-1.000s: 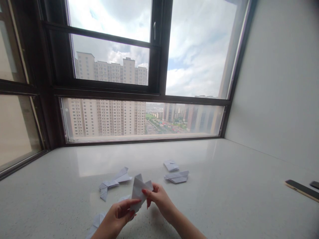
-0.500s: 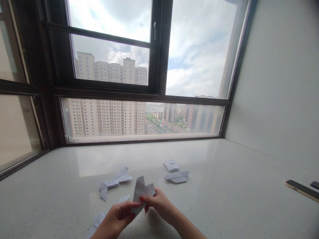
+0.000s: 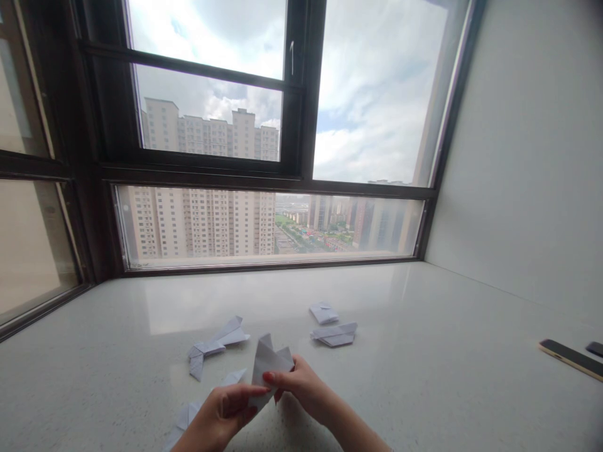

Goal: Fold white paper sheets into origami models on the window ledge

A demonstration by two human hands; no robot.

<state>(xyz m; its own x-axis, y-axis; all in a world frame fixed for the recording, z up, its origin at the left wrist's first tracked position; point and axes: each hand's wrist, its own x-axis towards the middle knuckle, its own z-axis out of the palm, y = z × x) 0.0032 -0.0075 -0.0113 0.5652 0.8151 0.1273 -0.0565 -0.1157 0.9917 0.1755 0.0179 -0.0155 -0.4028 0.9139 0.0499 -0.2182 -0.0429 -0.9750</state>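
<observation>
Between my two hands is a piece of folded white paper [image 3: 269, 364], tilted upright with pointed corners at its top. My left hand [image 3: 226, 411] pinches its lower left part between thumb and fingers. On the right side, my right hand [image 3: 301, 383] grips it with the thumb on the near face and the other fingers behind. Just beyond my left hand lies a folded paper figure [image 3: 219, 344] with a bent end. More folded paper [image 3: 186, 417] shows partly behind my left wrist, and a small paper point [image 3: 234, 376] peeks out past my left fingers.
Two folded paper pieces, a squarish one [image 3: 323, 312] and a longer one [image 3: 334, 334], lie farther back on the white speckled surface [image 3: 424, 364]. A dark flat phone-like object [image 3: 572, 359] rests at the far right. The dark window frame [image 3: 264, 269] borders the back.
Almost nothing differs. Both hands keep their hold on the folded paper, which has shifted only very slightly.
</observation>
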